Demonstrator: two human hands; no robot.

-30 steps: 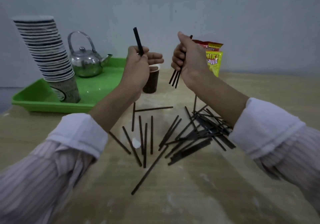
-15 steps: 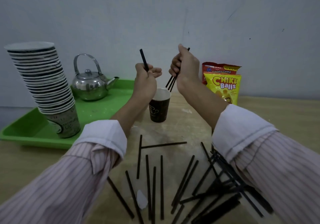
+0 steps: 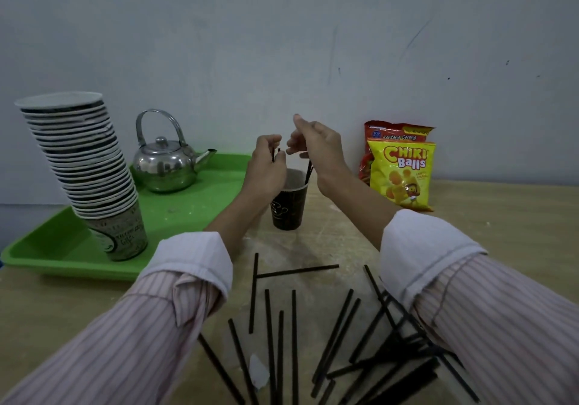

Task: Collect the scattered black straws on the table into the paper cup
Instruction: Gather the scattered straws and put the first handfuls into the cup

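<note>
The dark brown paper cup (image 3: 289,207) stands on the wooden table (image 3: 501,232) beyond the scattered black straws (image 3: 294,326). My left hand (image 3: 266,169) is over the cup's left rim, pinching one black straw (image 3: 275,154) whose tip shows between the fingers. My right hand (image 3: 316,147) hovers above the cup's right side with thumb raised and fingers loosened. Below it, a few black straws (image 3: 308,171) lean inside the cup. A denser pile of straws (image 3: 391,360) lies at the near right, partly under my right sleeve.
A green tray (image 3: 188,216) on the left holds a tall leaning stack of paper cups (image 3: 84,166) and a steel kettle (image 3: 163,166). Two snack bags (image 3: 401,172) stand against the wall on the right. A white scrap (image 3: 258,371) lies among the near straws.
Both hands came down onto the cup. The right hand's bundle of straws now sits in the cup and its fingers have loosened. The left hand's straw has been lowered toward the rim.
</note>
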